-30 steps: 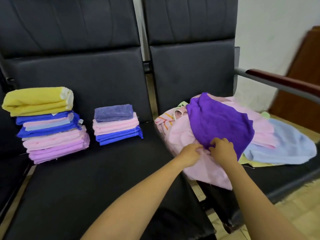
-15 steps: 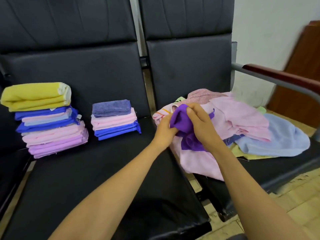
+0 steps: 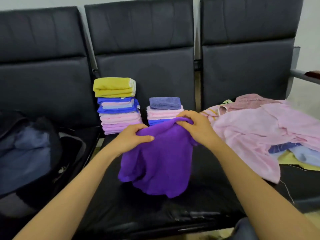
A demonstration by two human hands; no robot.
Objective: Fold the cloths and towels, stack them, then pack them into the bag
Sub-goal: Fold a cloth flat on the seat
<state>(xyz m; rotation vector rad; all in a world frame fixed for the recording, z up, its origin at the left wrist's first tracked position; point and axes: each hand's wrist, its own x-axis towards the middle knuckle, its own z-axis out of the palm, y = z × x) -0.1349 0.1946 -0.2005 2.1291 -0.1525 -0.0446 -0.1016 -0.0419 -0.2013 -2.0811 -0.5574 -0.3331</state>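
My left hand [image 3: 132,139] and right hand [image 3: 194,125] each pinch the top edge of the purple cloth [image 3: 157,163], fingers curled tight. It hangs over the middle seat [image 3: 155,210], just near of the two folded stacks [image 3: 119,108].

Arms: 2 in view, left forearm [image 3: 78,187] and right forearm [image 3: 251,184], bare along their whole visible length.
Hands: left hand [image 3: 133,138] and right hand [image 3: 195,125], both bare.
Fingers [image 3: 147,138]: bare; nails too blurred to tell.
Clothing: dark blue-grey fabric [image 3: 242,228] at the lower edge; garment unclear.
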